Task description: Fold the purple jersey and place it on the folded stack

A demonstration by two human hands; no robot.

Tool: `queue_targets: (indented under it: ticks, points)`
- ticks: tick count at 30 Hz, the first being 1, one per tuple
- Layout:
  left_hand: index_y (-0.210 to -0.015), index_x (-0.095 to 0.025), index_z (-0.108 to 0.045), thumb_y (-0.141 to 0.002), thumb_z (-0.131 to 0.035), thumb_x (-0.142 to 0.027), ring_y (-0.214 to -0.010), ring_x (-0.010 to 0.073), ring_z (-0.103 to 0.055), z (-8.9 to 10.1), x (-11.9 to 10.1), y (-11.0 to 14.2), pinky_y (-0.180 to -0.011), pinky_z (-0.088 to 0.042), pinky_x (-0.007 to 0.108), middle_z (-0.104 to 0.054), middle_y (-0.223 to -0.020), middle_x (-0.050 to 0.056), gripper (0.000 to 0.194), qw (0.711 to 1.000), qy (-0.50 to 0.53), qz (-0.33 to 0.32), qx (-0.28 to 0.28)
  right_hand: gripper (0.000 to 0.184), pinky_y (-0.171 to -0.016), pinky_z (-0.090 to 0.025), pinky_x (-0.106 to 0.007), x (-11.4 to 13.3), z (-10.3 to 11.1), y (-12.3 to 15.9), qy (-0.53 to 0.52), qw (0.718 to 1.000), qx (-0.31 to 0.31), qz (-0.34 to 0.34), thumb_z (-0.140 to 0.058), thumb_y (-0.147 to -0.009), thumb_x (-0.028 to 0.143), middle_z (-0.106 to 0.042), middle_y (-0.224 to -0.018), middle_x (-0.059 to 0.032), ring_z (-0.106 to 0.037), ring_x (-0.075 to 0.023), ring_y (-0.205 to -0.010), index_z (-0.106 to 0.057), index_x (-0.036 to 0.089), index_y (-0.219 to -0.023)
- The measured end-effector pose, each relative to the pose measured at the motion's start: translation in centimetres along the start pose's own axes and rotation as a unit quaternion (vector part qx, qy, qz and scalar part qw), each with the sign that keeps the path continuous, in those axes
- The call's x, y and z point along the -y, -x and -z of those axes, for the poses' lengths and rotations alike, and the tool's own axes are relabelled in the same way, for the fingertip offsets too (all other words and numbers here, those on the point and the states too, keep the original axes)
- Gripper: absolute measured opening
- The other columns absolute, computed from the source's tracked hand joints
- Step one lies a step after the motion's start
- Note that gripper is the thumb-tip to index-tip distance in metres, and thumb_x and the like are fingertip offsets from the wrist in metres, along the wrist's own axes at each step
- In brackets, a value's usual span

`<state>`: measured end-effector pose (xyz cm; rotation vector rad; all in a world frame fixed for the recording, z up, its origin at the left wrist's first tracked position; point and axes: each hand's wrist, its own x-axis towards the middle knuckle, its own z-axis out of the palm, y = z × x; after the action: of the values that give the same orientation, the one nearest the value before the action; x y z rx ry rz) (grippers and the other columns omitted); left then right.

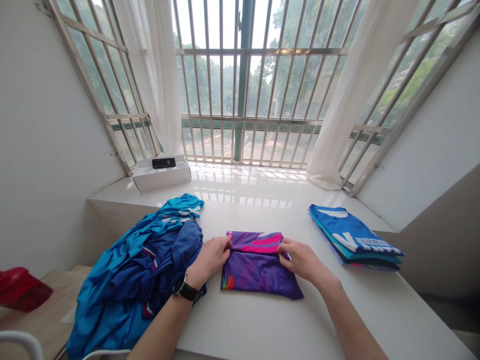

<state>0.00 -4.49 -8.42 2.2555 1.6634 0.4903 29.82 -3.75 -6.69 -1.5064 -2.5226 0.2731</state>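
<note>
Purple folded jersey (258, 275) sits between the left hand (210, 259) and right hand (302, 260), both grips pinching its upper fold.

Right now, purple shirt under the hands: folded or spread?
Folded: the purple shirt lies in a flat rectangle, its top doubled over, the left hand and right hand resting on that fold.

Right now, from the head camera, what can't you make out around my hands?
Head view:
- Fold edge of the folded purple and pink garment: hidden by the left hand and right hand.
- Lower layers of the folded jersey stack: hidden by the top jersey; count unclear.
- Red object: cut off by the left edge.
- Black device on the white box: too small to identify.
</note>
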Motion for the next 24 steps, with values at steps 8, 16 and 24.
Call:
queue_targets:
  ticks: [8,16,24]
  points:
    - [-0.089,-0.021,-0.067,-0.082,-0.053,-0.012,-0.073,0.0166,-0.062,0.4,0.4,0.0,-0.066,-0.040,0.023,-0.068,-0.078,0.002,0.018,0.997,0.066,-0.031,-0.032,0.010,-0.063,-0.033,-0.024,-0.6,-0.8,-0.1,-0.037,0.999,0.023,-0.026,-0.052,-0.078,0.019,-0.062,-0.079,0.0003,-0.054,-0.0133,-0.069,-0.056,0.022,-0.069]
    - [-0.084,-0.021,-0.069,-0.077,-0.054,-0.011,-0.064,0.0129,-0.057,0.8,1.0,0.5,-0.061,-0.037,0.021,-0.065,-0.070,-0.002,0.020,0.994,0.098,-0.047,0.018,0.009,-0.062,-0.031,-0.023,-0.3,-0.9,-0.2,-0.057,0.997,0.019,-0.048,-0.053,-0.073,0.014,-0.060,-0.077,0.0012,-0.051,-0.0121,-0.067,-0.050,0.021,-0.068]
    - [-0.083,-0.022,-0.070,-0.072,-0.056,-0.012,-0.069,0.0145,-0.061,1.1,0.2,0.6,-0.060,-0.036,0.022,-0.068,-0.075,-0.001,0.021,0.999,0.014,-0.020,0.045,0.006,-0.062,-0.031,-0.024,0.0,-1.1,-0.4,-0.030,0.998,0.008,-0.049,-0.053,-0.073,0.016,-0.059,-0.075,0.0005,-0.049,-0.0129,-0.067,-0.054,0.021,-0.070]
